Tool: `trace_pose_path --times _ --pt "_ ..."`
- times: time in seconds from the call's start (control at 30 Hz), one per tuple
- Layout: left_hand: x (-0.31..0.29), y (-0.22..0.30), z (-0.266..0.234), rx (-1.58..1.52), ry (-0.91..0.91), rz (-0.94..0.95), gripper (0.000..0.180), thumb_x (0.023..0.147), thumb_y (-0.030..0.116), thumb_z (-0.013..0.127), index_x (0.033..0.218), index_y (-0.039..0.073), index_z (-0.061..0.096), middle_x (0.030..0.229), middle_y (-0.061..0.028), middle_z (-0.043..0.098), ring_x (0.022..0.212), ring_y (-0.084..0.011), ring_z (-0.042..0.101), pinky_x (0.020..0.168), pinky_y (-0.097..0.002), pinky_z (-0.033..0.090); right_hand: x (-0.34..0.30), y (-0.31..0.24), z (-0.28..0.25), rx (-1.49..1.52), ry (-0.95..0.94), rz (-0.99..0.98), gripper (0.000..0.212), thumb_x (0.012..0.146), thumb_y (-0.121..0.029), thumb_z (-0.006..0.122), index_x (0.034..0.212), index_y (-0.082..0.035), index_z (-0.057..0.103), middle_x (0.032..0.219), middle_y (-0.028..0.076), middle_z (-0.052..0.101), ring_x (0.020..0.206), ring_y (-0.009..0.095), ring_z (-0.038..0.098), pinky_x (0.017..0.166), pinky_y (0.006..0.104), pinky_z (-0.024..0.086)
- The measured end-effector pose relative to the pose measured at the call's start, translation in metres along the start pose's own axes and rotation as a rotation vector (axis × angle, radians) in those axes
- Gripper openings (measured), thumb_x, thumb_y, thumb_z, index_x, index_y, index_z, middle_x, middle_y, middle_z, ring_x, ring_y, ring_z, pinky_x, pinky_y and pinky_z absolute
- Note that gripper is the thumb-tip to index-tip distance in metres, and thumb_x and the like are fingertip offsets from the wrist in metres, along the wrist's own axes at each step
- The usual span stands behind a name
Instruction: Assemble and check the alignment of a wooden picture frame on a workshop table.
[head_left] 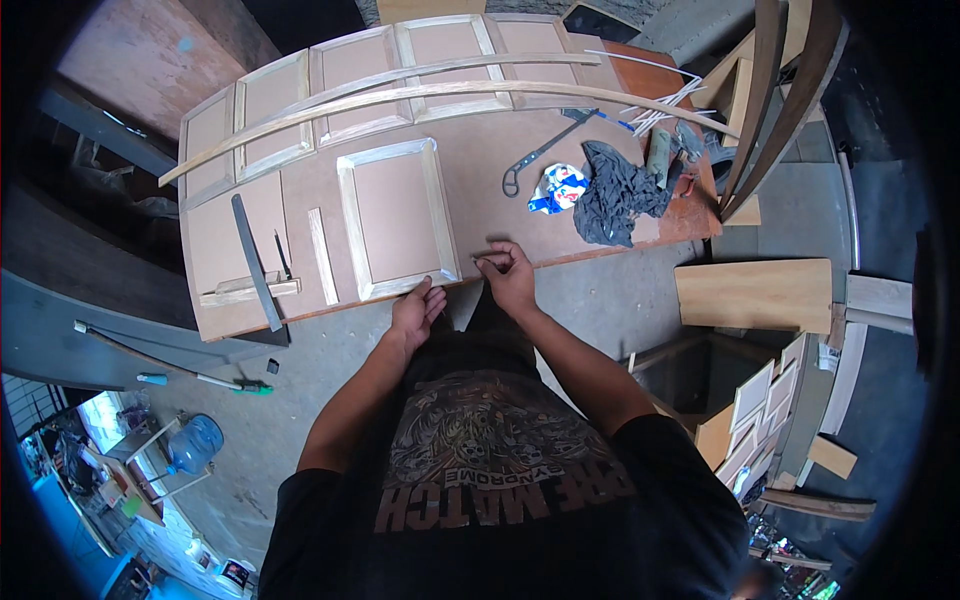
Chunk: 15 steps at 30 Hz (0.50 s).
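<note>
A wooden frame with a flat brown panel lies near the front edge of the workbench. My left hand is at its near rail, the thumb close against the wood and the fingers loosely apart below the bench edge. Just right of the frame's near corner, my right hand has thumb and forefinger pinched together. Whatever the pinch holds, if anything, is too small to make out. To the left lie a loose wood strip, a handsaw across small wood pieces, and a dark pencil-like tool.
Long wood strips cross a row of framed panels along the bench's far side. A hacksaw, blue-white packet and dark cloth lie at right. Curved boards stand past the bench's right end.
</note>
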<state>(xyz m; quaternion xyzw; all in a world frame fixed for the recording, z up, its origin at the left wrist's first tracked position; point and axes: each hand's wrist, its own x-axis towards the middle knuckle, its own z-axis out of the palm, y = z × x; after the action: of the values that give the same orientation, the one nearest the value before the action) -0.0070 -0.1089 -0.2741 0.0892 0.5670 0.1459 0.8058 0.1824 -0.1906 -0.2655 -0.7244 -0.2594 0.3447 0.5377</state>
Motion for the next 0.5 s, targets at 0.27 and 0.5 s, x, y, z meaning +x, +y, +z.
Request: trace_pose_path --times 0.27,0.5 --pt "-0.007 0.0 -0.017 0.002 0.035 0.058 0.043 0.1 0.029 0.065 0.13 -0.001 0.054 0.12 -0.013 0.063 0.111 -0.0231 0.063 0.099 -0.0369 0.054 0.004 -0.012 -0.004 0.025 0.034 0.067 0.039 0.086 -0.004 0.076 0.12 0.0 0.057 0.091 0.007 0.073 0.083 0.012 0.066 0.078 0.0282 0.052" --pt "-0.015 0.003 -0.028 -0.005 0.099 0.126 0.028 0.099 0.023 0.067 0.118 0.004 0.059 0.106 -0.007 0.069 0.095 -0.0167 0.07 0.078 -0.0288 0.059 0.012 -0.014 0.0 0.065 0.008 0.004 0.037 0.088 -0.003 0.074 0.12 0.001 0.056 0.091 0.008 0.072 0.082 0.011 0.065 0.078 0.0269 0.052"
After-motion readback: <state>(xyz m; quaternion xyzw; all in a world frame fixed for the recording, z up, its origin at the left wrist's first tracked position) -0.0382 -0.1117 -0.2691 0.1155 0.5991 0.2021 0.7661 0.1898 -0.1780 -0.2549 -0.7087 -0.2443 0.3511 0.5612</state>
